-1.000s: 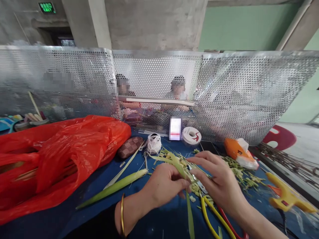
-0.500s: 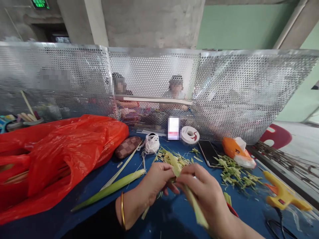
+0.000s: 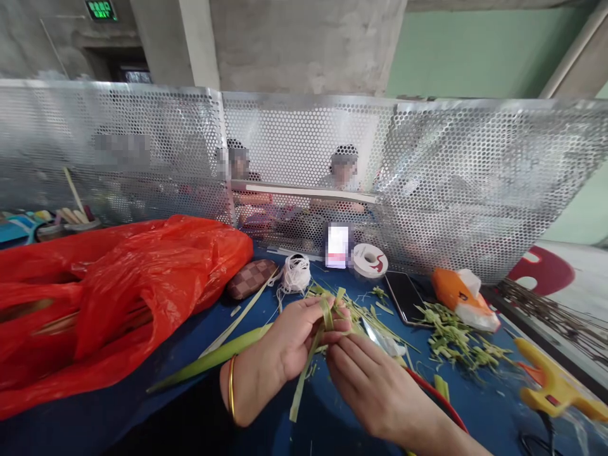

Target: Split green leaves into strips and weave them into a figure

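A pale green leaf strip (image 3: pixel 302 384) hangs down from between my two hands, with a folded part at the fingertips. My left hand (image 3: pixel 289 332), with a gold bangle at the wrist, is closed on the strip. Beside it, my right hand (image 3: pixel 368 380) has its fingers bent together and touching the same leaf piece; its thumb is hidden. A long green husk (image 3: pixel 209 361) lies left of my left wrist. Leaf scraps are strewn on the blue table just beyond my fingers.
A red plastic bag (image 3: pixel 156 297) fills the left. Beyond my hands are a patterned pouch (image 3: pixel 251 278), white string (image 3: pixel 296 273), a ribbon spool (image 3: pixel 369 260) and a phone (image 3: pixel 405 297). A yellow glue gun (image 3: pixel 546 386) lies right. People sit behind a perforated screen (image 3: pixel 304 139).
The wide leaf piece under my right hand has gone from view, and a narrow strip now hangs below my left fingers. My right hand has turned back-up. The view has shifted slightly left.
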